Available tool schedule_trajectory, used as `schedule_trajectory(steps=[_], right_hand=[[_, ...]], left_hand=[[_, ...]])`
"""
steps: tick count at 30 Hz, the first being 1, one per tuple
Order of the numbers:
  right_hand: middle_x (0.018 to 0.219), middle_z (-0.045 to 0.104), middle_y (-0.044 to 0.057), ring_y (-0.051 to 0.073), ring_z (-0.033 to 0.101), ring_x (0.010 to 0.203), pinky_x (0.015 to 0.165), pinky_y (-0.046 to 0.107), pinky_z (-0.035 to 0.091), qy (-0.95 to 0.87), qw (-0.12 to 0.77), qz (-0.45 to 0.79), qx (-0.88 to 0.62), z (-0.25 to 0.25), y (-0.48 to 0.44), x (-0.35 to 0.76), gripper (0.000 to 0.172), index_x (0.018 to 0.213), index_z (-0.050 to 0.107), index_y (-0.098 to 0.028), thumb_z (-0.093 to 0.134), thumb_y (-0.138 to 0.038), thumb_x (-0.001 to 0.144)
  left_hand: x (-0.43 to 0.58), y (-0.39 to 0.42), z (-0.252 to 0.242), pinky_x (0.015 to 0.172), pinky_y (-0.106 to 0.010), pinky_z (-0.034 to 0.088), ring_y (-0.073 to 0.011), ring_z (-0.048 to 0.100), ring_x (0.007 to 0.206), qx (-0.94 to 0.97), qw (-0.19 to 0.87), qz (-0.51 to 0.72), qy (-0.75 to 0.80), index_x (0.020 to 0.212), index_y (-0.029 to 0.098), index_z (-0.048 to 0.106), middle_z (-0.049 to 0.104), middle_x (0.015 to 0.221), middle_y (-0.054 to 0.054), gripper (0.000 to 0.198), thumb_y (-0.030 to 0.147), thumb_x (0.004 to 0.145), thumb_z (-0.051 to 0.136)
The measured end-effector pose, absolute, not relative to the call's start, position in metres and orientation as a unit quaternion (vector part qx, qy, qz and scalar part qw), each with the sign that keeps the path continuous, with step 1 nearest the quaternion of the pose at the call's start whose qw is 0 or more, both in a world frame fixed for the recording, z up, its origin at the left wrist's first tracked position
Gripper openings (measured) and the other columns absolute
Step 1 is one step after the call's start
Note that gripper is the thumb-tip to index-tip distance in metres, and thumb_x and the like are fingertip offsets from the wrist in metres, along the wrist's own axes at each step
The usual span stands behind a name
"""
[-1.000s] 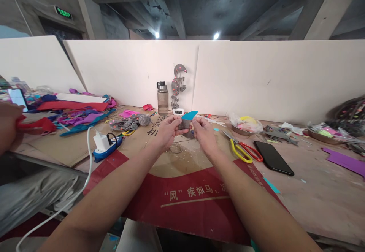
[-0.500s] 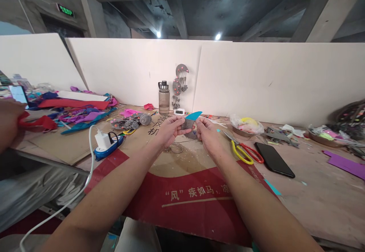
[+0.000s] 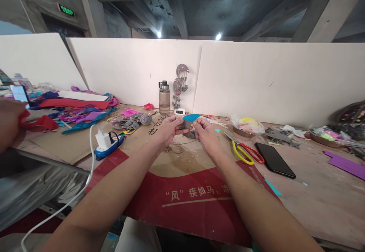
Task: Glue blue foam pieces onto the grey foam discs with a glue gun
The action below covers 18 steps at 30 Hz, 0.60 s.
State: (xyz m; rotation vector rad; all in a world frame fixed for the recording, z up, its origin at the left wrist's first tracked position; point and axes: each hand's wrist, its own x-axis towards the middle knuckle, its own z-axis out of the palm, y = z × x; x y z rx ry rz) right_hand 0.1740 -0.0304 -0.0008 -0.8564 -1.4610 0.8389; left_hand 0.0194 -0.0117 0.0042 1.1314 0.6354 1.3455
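Both my hands are raised over the middle of the table and pinch one small piece between them. My left hand (image 3: 168,130) grips the grey part of the piece (image 3: 180,125) with thumb and fingers. My right hand (image 3: 205,134) pinches the right end. A curved blue leaf-shaped strip (image 3: 191,118) sticks up from the grey part. Below the hands lies a red and brown cardboard sheet (image 3: 196,197) with white characters.
Yellow and red scissors (image 3: 243,151) and a black phone (image 3: 275,159) lie right of my hands. A water bottle (image 3: 164,97) and a grey hanging ornament (image 3: 179,84) stand by the white back panels. A power strip with charger (image 3: 107,144) sits left. Another person's hand (image 3: 8,124) holds red material at far left.
My hands and the piece have shifted slightly left and down since half a second ago; the grip is unchanged.
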Motion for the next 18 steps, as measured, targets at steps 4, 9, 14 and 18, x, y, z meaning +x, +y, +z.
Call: schedule_trajectory(steps=[4, 9, 14, 18], right_hand=[[0.068, 0.056, -0.003, 0.008, 0.031, 0.049, 0.046, 0.024, 0.024, -0.623, 0.588, 0.363, -0.366, 0.0010, -0.0328, 0.1723, 0.024, 0.073, 0.052, -0.021, 0.058, -0.043, 0.078], [0.068, 0.057, -0.002, 0.009, 0.032, 0.050, 0.047, 0.024, 0.026, -0.625, 0.586, 0.361, -0.368, 0.0044, -0.0357, 0.1719, 0.026, 0.074, 0.053, -0.021, 0.060, -0.046, 0.076], [0.065, 0.058, -0.003, 0.009, 0.033, 0.050, 0.048, 0.024, 0.027, -0.639, 0.573, 0.357, -0.369, 0.0053, -0.0355, 0.1731, 0.028, 0.075, 0.056, -0.021, 0.061, -0.049, 0.075], [0.065, 0.058, -0.003, 0.009, 0.033, 0.050, 0.049, 0.024, 0.028, -0.647, 0.572, 0.347, -0.365, 0.0041, -0.0347, 0.1716, 0.026, 0.075, 0.056, -0.021, 0.060, -0.047, 0.076]], left_hand=[[0.0193, -0.0105, 0.0036, 0.063, -0.026, 0.060, -0.0125, 0.066, 0.065, 0.482, 0.602, 0.577, 0.269, 0.075, 0.013, 0.062, 0.068, 0.073, -0.005, 0.014, 0.024, 0.076, 0.070], [0.0184, -0.0087, 0.0031, 0.060, -0.023, 0.059, -0.0134, 0.067, 0.066, 0.480, 0.621, 0.561, 0.263, 0.078, 0.014, 0.066, 0.070, 0.076, -0.007, 0.011, 0.024, 0.079, 0.066], [0.0132, -0.0064, 0.0051, 0.056, -0.021, 0.057, -0.0156, 0.069, 0.067, 0.497, 0.638, 0.523, 0.268, 0.081, 0.012, 0.068, 0.071, 0.078, -0.010, 0.013, 0.024, 0.078, 0.066], [0.0110, -0.0052, 0.0049, 0.055, -0.020, 0.057, -0.0148, 0.069, 0.066, 0.514, 0.624, 0.523, 0.271, 0.079, 0.012, 0.068, 0.071, 0.080, -0.010, 0.015, 0.027, 0.077, 0.068]])
